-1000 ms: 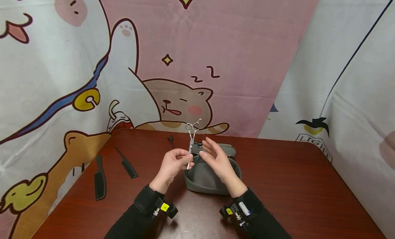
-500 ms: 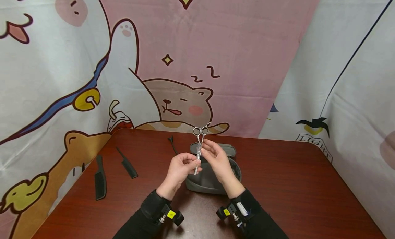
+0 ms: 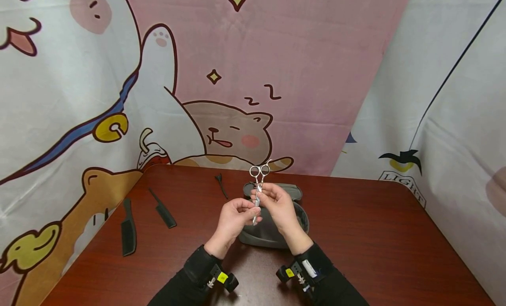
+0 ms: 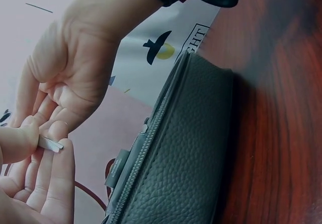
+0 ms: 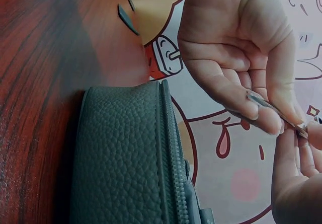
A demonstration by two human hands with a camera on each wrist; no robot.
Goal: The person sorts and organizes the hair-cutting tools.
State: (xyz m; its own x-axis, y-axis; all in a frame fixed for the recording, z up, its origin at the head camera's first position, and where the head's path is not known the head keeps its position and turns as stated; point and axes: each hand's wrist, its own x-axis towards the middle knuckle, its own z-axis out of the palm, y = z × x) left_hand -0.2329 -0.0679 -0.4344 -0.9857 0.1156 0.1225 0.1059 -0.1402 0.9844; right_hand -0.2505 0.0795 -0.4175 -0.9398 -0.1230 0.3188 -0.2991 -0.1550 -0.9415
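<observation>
A pair of silver hairdressing scissors [image 3: 259,178] is held upright above the grey zip case [image 3: 261,238], finger rings at the top and blades pointing down. My left hand [image 3: 237,216] pinches the blades between thumb and fingers; in the left wrist view the blade tips [image 4: 50,143] stick out past the thumb. My right hand [image 3: 280,207] pinches the scissors higher up, near the pivot, with thumb and fingers. In the right wrist view both hands meet on the scissors [image 5: 274,110]. The case lies open, its lid folded back; its inside is mostly hidden by my right hand.
On the left of the brown table [image 3: 375,244] lie a wide black comb [image 3: 128,231] and a narrower black comb [image 3: 164,213]. A small black clip-like item [image 3: 221,185] lies behind my left hand. A printed cloth [image 3: 316,77] hangs behind the table.
My left hand has carried the scissors rightward and slightly down. My right hand, apart from them at first, has come to pinch them near the pivot.
</observation>
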